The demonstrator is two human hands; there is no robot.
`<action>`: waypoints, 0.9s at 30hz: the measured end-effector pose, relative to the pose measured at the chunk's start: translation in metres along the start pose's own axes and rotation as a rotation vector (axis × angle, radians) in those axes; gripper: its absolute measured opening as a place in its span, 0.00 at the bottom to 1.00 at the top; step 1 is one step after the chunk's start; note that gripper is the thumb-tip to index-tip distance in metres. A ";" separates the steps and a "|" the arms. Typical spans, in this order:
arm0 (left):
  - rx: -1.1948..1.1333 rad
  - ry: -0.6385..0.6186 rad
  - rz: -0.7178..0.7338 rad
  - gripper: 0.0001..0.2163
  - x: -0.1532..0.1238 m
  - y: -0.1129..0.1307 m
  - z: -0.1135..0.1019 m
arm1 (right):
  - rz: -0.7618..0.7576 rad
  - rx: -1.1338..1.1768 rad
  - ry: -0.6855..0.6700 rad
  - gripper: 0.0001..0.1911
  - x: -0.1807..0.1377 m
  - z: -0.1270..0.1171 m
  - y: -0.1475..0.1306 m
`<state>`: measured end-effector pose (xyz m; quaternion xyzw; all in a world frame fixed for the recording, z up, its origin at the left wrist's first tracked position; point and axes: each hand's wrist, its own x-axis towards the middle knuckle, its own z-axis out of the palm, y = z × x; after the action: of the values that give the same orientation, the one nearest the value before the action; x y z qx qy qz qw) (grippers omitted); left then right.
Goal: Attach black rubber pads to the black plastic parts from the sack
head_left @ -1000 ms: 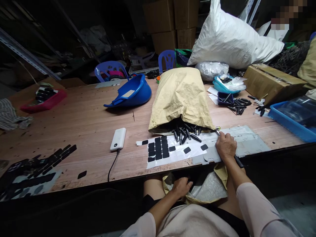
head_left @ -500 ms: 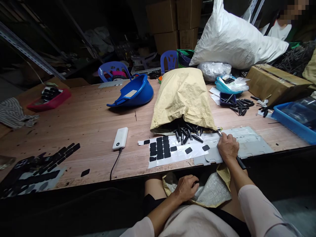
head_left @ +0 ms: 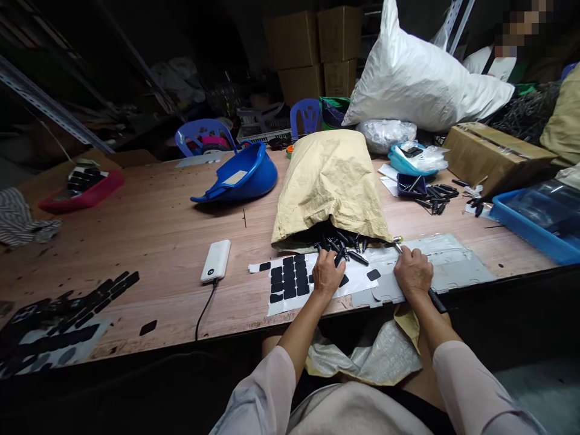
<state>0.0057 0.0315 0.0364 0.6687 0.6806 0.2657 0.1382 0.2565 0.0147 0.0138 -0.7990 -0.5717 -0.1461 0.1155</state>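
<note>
My left hand (head_left: 328, 273) is at the mouth of the yellow woven bag (head_left: 333, 175), its fingers closed around a black tapered piece (head_left: 339, 258). Several more black tapered pieces (head_left: 357, 258) spill from the bag beside it. My right hand (head_left: 413, 272) rests on the grey board (head_left: 457, 266), closed on a slim tool with a black handle (head_left: 437, 301). The tool's metal tip points toward the bag's right corner; its exact kind is unclear. Under my left hand lies a white sheet (head_left: 276, 308) with rows of black rounded-square stickers (head_left: 290, 279).
A white power bank (head_left: 215, 261) with a cable lies left of the sheet. Farther back stands a blue scoop-shaped basin (head_left: 249, 175). To the right are a blue tray (head_left: 521, 223) and a cardboard box (head_left: 498, 154). A lined bag (head_left: 376, 356) lies across my lap.
My left hand has risen from my lap to the bag's mouth and closed on a black piece there. My right hand stays on the board with the tool. The view has shifted slightly.
</note>
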 end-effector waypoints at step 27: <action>-0.415 -0.166 0.367 0.15 -0.041 -0.029 0.020 | -0.003 0.034 -0.035 0.20 -0.001 -0.010 0.001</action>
<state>-0.0051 -0.0041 -0.0028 0.7574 0.4657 0.3642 0.2771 0.2559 0.0101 0.0232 -0.7985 -0.5772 -0.1226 0.1191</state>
